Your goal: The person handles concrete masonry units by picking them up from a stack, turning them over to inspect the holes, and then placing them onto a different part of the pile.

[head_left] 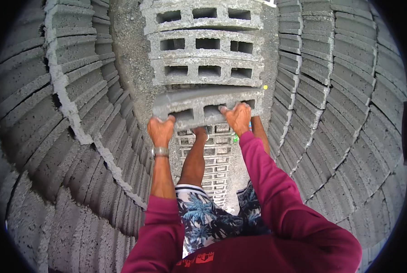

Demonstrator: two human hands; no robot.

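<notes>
A grey concrete block with three hollow cells is tilted in front of my legs, its left end lower than its right. My left hand grips its left end, the thumb at the left cell and a metal watch on the wrist. My right hand is closed on the wall between the middle and right cells, fingers reaching into the openings. The undersides of both hands' grips are hidden. Just beyond stands a row of like blocks, their cells facing up.
Tall stacks of concrete blocks rise close on the left and the right, forming a narrow aisle. Gravelly ground shows beside the row. Between my legs lies a line of grid-like openings. A small yellow spot is near the row.
</notes>
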